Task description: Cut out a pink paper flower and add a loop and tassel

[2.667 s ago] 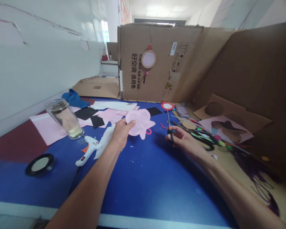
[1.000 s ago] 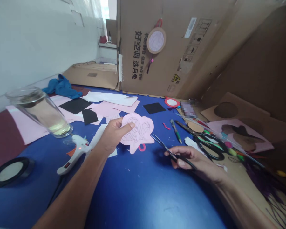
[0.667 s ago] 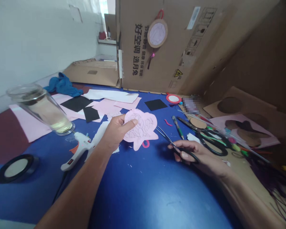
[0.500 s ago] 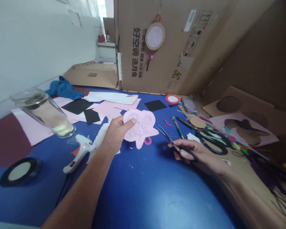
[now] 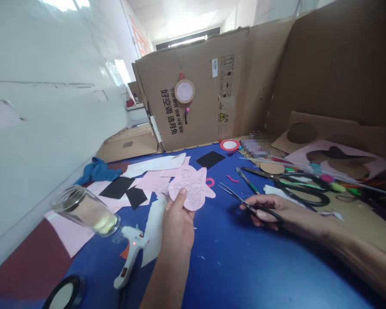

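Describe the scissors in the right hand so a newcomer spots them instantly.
Over the blue tabletop, find the right hand. It holds small black-handled scissors, slightly open near the pink cutout. Unlike the larger black-handled scissors lying beyond, these are held.

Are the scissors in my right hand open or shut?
Slightly open: the scissors in your right hand show two blade tips with a narrow gap between.

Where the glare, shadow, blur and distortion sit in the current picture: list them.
Head view, glare: bright patches atop the glossy wall; head view, shadow: dark on the blue table left of the right hand, the far-right cardboard dim; head view, blur: lines on the pink cut-out look soft, a pixelated patch hides detail; head view, distortion: the glass jar leans outward, probably lens stretch.
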Demonstrator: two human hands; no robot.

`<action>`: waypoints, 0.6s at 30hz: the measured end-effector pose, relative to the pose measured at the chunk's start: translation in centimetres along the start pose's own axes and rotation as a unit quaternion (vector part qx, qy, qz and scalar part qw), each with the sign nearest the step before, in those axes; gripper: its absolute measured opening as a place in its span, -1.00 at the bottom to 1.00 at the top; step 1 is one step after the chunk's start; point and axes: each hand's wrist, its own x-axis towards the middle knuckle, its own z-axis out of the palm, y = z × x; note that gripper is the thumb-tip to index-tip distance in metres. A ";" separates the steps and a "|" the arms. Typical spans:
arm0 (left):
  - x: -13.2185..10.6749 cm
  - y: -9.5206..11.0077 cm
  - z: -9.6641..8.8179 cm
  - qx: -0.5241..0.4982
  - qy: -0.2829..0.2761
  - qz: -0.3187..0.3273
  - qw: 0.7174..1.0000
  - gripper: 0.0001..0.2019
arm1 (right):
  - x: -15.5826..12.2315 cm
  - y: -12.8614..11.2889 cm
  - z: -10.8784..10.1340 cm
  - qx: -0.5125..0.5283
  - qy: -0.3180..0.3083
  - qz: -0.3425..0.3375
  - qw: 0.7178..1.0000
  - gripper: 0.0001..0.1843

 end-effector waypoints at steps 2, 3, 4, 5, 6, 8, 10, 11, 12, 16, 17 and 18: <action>-0.1 0.1 0.1 -0.004 0.005 0.002 1.000 -0.63 | 0.1 0.1 -0.1 -0.005 -0.001 -0.001 1.000 -0.37; -0.1 0.2 0.1 -0.005 0.005 0.003 1.000 -0.64 | 0.1 0.1 -0.1 -0.009 -0.003 -0.002 1.000 -0.37; -0.2 0.2 0.1 -0.006 0.004 0.003 1.000 -0.64 | 0.2 0.2 -0.2 -0.014 -0.007 -0.002 1.000 -0.37; -0.2 0.3 0.1 -0.007 0.003 0.002 1.000 -0.65 | 0.2 0.3 -0.3 -0.019 -0.011 -0.002 1.000 -0.37; -0.3 0.3 0.2 -0.008 0.000 0.002 1.000 -0.65 | 0.2 0.4 -0.4 -0.025 -0.015 -0.002 1.000 -0.37; -0.4 0.3 0.2 -0.013 -0.008 0.002 1.000 -0.65 | 0.1 0.6 -0.5 -0.036 -0.020 -0.001 0.999 -0.38; -0.5 0.3 0.2 -0.017 -0.013 0.004 1.000 -0.66 | 0.1 0.7 -0.6 -0.044 -0.019 0.000 0.999 -0.40; -0.5 0.3 0.2 -0.018 -0.015 0.005 1.000 -0.67 | 0.0 0.7 -0.6 -0.046 -0.018 0.001 0.999 -0.40; -0.6 0.3 0.2 -0.019 -0.017 0.005 1.000 -0.67 | 0.0 0.7 -0.6 -0.046 -0.019 0.003 0.999 -0.40; -0.8 0.4 0.3 -0.023 -0.017 0.000 1.000 -0.67 | 0.0 0.9 -0.5 -0.040 -0.022 0.010 0.999 -0.40; -0.8 0.5 0.3 -0.022 -0.016 -0.002 1.000 -0.67 | 0.0 1.0 -0.6 -0.039 -0.021 0.009 0.999 -0.41; -0.8 0.5 0.3 -0.022 -0.016 -0.002 1.000 -0.67 | 0.0 1.1 -0.6 -0.039 -0.021 0.008 0.999 -0.41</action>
